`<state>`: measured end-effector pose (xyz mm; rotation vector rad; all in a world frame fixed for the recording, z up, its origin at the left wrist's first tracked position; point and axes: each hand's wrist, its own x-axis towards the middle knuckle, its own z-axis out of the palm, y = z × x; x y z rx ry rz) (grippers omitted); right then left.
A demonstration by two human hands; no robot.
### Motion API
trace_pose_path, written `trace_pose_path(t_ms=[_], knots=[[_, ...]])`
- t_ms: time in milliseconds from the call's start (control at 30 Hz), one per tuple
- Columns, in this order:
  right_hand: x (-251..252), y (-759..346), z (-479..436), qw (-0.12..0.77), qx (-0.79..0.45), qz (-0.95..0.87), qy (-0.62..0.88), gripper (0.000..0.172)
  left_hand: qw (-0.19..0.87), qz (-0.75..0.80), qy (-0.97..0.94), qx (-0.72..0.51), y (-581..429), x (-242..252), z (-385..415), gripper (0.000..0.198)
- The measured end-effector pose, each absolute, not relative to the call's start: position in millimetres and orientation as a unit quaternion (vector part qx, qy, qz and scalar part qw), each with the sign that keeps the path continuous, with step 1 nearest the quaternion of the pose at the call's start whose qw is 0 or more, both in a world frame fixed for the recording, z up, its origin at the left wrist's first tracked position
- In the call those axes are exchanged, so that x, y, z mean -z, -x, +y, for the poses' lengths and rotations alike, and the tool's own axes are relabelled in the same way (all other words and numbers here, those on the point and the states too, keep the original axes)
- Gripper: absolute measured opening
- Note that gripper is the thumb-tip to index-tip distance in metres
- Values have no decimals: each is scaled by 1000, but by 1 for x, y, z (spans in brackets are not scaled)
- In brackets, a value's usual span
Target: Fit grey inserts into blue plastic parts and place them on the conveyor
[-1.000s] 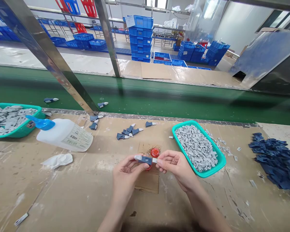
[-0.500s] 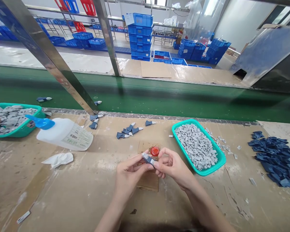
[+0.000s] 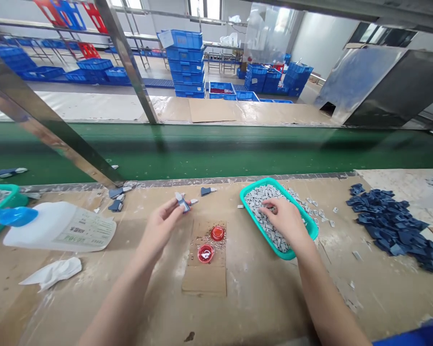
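Left of the teal basket (image 3: 313, 231), the left hand (image 3: 162, 218) keeps a navy-and-grey piece (image 3: 183, 204) pinched between its thumb and fingers, while the right hand (image 3: 284, 217) is over the basket itself, thumb and fingers curled close together at the small grey parts (image 3: 257, 204); whether it has hold of one cannot be told. Two red cups (image 3: 205, 253) sit on a cardboard pad (image 3: 204, 282) just left of the basket, and a heap of navy parts (image 3: 389, 226) lies to the basket's right.
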<state>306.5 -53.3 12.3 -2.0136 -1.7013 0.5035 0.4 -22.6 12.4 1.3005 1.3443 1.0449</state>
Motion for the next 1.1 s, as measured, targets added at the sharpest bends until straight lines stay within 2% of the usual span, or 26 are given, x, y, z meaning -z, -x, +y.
trace_pose_path(t_ms=[67,167,267,400,467,533,600,633,733,867,1100], knots=[[-5,-307,-44,180,-159,-633,736,17,340,587,-656,-331,5,-9,16,38],[-1,-299,-38,155,-139,-634,745,13,229,613,-706,-271,5,-2,74,39],[-2,-292,-39,161,-137,-633,745,12,163,624,-726,-240,2,6,118,51],[-4,-291,-42,169,-128,-634,744,21,116,614,-754,-201,0,15,142,61],[-5,-292,-44,208,-153,-621,740,23,95,607,-764,-197,-2,17,139,60],[-6,-294,-47,284,-222,-590,723,19,78,596,-774,-199,-7,19,127,57],[-7,-297,-50,351,-307,-553,690,19,75,574,-792,-196,-15,20,110,51],[-7,-298,-52,366,-343,-545,672,25,81,559,-803,-191,-20,21,101,48],[-8,-299,-57,369,-408,-554,624,37,113,512,-834,-169,-33,24,78,35],[-8,-298,-62,370,-411,-581,597,25,146,497,-838,-173,-40,25,68,22],[-16,-285,-74,424,-444,-512,601,17,223,501,-795,-261,-27,-3,24,26]])
